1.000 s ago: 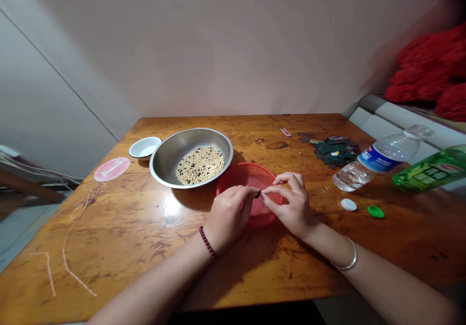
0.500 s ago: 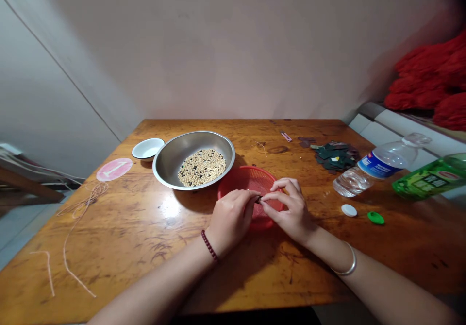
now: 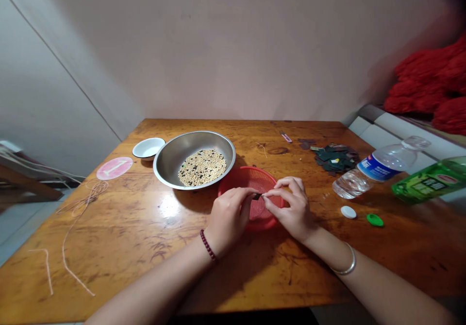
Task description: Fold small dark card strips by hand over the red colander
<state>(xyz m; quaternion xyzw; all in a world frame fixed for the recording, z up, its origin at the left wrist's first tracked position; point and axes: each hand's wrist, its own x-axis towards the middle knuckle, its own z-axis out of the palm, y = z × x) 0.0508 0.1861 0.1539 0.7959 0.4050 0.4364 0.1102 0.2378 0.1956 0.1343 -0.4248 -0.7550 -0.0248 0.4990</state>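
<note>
Above a red plastic basket [image 3: 259,213], my left hand [image 3: 231,215] pinches a small dark piece [image 3: 257,196] between thumb and fingertips. My right hand [image 3: 291,208] is closed in a pinch at the piece's right end; what its fingertips hold is too small to make out. Behind and left of the basket sits a steel bowl [image 3: 167,157] with pale beans and scattered dark ones [image 3: 204,168]. A pile of dark green flat pieces [image 3: 337,157] lies at the right back of the table.
A small white bowl [image 3: 148,148], a pink disc [image 3: 114,168] and loose string [image 3: 85,203] are at the left. To the right are a clear bottle [image 3: 380,167], a green bottle [image 3: 431,179], a white cap [image 3: 348,212] and a green cap [image 3: 374,219]. A pink cutter [image 3: 286,137] lies farther back.
My fingertips have moved slightly apart, and more of the dark piece shows between them. The bowls and basket stay in place.
</note>
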